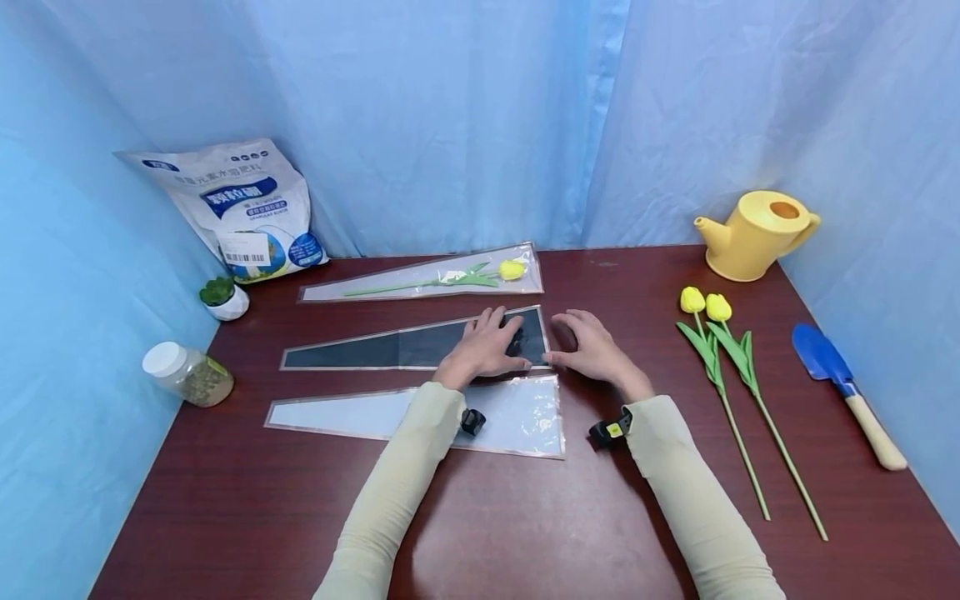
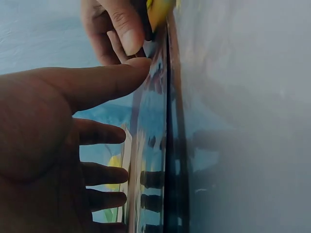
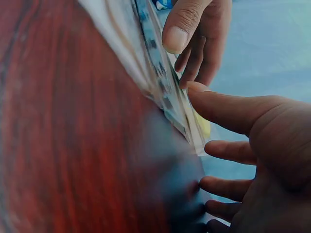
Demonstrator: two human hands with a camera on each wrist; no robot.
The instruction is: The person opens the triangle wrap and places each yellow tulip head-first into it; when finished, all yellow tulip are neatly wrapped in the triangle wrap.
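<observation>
A dark, tapered flower sleeve (image 1: 352, 353) with a clear border lies flat mid-table, its wide end to the right. My left hand (image 1: 487, 346) rests on it near that end, fingers spread. By the wide edge, my right hand (image 1: 596, 348) has its thumb at the near corner and its fingers loosely bent, gripping nothing. Both thumbs come close together in the right wrist view. Nearer me lies a white sleeve (image 1: 330, 414), partly under my left forearm. A third, pale sleeve (image 1: 322, 292) at the back bears a yellow tulip (image 1: 512, 269).
Two yellow tulips (image 1: 718, 307) lie at right, beside a blue trowel (image 1: 825, 354) with a wooden handle. A yellow watering can (image 1: 742, 237) stands back right. Along the left are a white printed bag (image 1: 247, 208), a small potted succulent (image 1: 227, 302) and a white-lidded jar (image 1: 198, 379).
</observation>
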